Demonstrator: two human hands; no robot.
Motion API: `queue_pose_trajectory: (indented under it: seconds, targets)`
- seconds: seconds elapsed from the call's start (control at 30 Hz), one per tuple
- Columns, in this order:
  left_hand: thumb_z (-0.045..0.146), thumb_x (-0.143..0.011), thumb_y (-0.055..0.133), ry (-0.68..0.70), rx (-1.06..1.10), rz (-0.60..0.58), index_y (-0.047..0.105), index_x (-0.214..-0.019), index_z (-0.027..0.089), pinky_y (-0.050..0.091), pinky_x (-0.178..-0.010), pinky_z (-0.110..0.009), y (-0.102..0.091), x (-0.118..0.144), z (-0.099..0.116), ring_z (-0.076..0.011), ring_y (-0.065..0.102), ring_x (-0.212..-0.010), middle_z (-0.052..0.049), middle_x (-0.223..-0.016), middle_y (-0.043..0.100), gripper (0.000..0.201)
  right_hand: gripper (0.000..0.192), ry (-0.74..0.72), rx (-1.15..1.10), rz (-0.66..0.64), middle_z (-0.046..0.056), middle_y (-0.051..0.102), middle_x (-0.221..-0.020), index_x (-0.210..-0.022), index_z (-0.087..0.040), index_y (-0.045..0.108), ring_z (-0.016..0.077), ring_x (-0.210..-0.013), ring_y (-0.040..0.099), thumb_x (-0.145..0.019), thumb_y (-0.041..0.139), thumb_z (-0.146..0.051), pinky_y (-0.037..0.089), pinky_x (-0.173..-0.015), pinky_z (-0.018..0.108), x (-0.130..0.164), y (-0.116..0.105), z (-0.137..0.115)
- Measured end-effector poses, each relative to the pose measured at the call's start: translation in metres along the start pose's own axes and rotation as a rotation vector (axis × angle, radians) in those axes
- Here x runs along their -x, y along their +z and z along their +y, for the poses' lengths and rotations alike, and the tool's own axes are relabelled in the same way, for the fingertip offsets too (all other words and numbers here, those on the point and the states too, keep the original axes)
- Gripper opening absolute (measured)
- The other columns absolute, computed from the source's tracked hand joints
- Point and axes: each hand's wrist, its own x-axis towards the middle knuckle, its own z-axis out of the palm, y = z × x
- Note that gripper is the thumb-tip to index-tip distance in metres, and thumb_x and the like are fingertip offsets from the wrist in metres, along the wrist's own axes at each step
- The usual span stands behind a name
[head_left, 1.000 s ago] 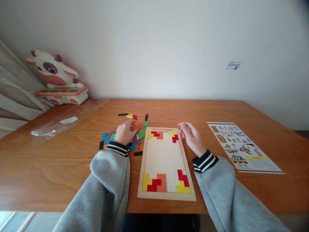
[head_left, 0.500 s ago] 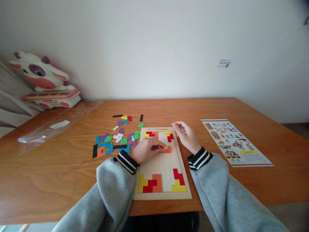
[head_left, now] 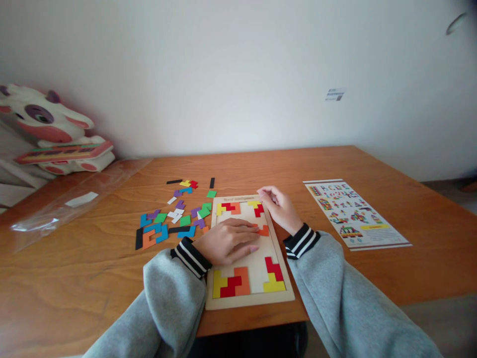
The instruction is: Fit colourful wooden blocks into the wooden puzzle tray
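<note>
The wooden puzzle board (head_left: pixel 250 300) lies before me, with red, yellow and orange block pieces set at its corners. My left hand (head_left: pixel 227 242) is spread over the middle of the board, fingers stretched out and holding nothing visible. Its fingertips reach to an orange piece (head_left: pixel 264 230), partly covered by the hand. At the board's upper right corner is my right hand (head_left: pixel 280 209), its fingers curled and thumb close to the index finger. Whether anything sits between them is hidden. A red piece (head_left: pixel 258 211) and a yellow piece lie in the board just beside it.
Loose coloured pieces (head_left: pixel 185 220) are scattered left of the board. A printed pattern sheet (head_left: pixel 356 214) lies to the right. Farther left are a clear plastic bag (head_left: pixel 55 220) and a cow-shaped toy piano (head_left: pixel 61 154) by the wall (head_left: pixel 223 74).
My left hand has straightened its fingers from a pinch around a small piece and lies flatter over the board. The right hand stays at the corner. The whole view has shifted slightly.
</note>
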Motion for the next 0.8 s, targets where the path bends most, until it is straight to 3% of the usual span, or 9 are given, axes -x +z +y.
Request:
queue_pose_trajectory:
  seconds: [0.37,0.6,0.8]
  targets:
    - [0.050,-0.099,0.044,-0.099,-0.128,-0.075,0.043,-0.147,0.015,0.036,-0.115,-0.053,0.010,0.001,0.001,-0.0328,0.042,-0.140,-0.017,-0.156,0.039,0.059,0.032,-0.031,0.064,-0.016,0.004,0.070,-0.085,-0.097,-0.022,0.064,0.0179,-0.073,0.063,-0.093,0.056,-0.053,0.049,-0.067,0.031,0.000,-0.001,0.002]
    - [0.044,-0.100,0.045,-0.101,-0.097,-0.022,0.057,-0.130,0.019,0.041,-0.112,-0.048,0.009,0.000,0.001,-0.0282,0.049,-0.131,-0.013,-0.148,0.052,0.041,0.030,-0.033,0.131,0.022,0.004,0.071,-0.083,-0.093,-0.021,0.065,0.0165,-0.068,0.061,-0.092,0.055,-0.050,0.048,-0.061,0.030,0.000,-0.002,-0.001]
    - [0.048,-0.100,0.044,-0.125,-0.122,-0.052,0.052,-0.137,0.017,0.038,-0.114,-0.050,0.013,0.001,-0.001,-0.0300,0.045,-0.135,-0.015,-0.154,0.044,0.049,0.028,-0.045,0.194,-0.001,0.005,0.071,-0.085,-0.095,-0.021,0.065,0.0181,-0.070,0.063,-0.095,0.052,-0.046,0.050,-0.064,0.032,0.000,-0.003,0.002]
